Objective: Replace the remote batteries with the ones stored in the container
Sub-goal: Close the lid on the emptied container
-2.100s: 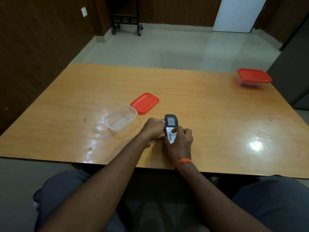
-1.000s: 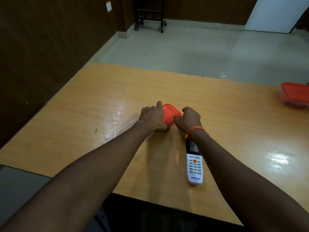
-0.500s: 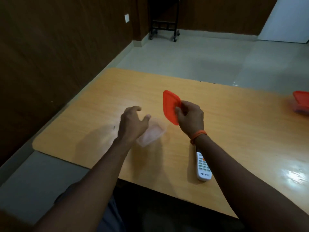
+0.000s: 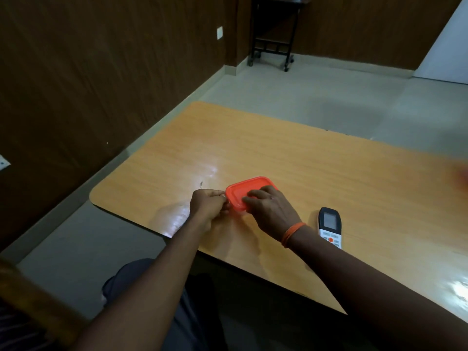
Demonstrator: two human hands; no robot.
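An orange-red lid lies flat on top of the small clear container, whose body is hidden under it and behind my hands. My right hand rests on the lid with fingers spread across its near edge. My left hand grips the container's left side, thumb and fingers pinched at the lid's rim. The white remote with a dark screen and an orange button lies face up on the wooden table, to the right of my right wrist. No batteries are visible.
The table's rounded left corner and near edge are close to my hands. A red blur sits at the far right edge of the table. A black wheeled stand stands on the floor by the dark wooden wall.
My right hand lifted the lid off the table, then brought it down onto the container, which my left hand took hold of. The remote was set down at the right. The view swung left.
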